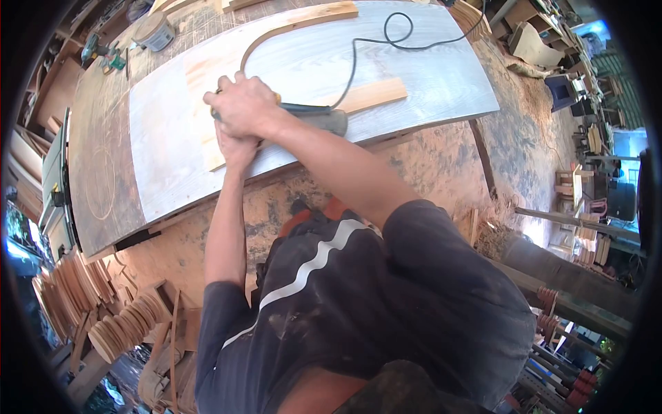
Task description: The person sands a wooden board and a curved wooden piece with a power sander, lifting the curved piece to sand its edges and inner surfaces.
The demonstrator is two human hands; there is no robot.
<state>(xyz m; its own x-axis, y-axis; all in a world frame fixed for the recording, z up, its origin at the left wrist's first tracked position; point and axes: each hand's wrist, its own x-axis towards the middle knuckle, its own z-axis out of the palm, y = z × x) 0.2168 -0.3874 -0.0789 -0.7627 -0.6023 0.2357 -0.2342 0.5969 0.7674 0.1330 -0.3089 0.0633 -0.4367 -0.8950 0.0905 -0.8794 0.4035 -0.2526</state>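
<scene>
A corded power sander [324, 122], grey and black, lies over a U-shaped pale wooden piece [378, 94] on the light board. My right hand [245, 103] is closed over the sander's left end, knuckles up. Under it, my left hand [238, 147] is closed at the same end of the tool, its fingers mostly hidden by the right hand. The sander's underside cannot be seen. From its body a dark cord [354, 65] runs up, loops once and leaves toward the upper right.
The light grey board [165, 159] rests on a worn wooden table [96, 179]. A tub [154, 32] and a green cordless drill [103, 55] stand at the upper left. Stacked curved wooden parts [131, 324] lie lower left. Sawdust [538, 103] covers the floor at right.
</scene>
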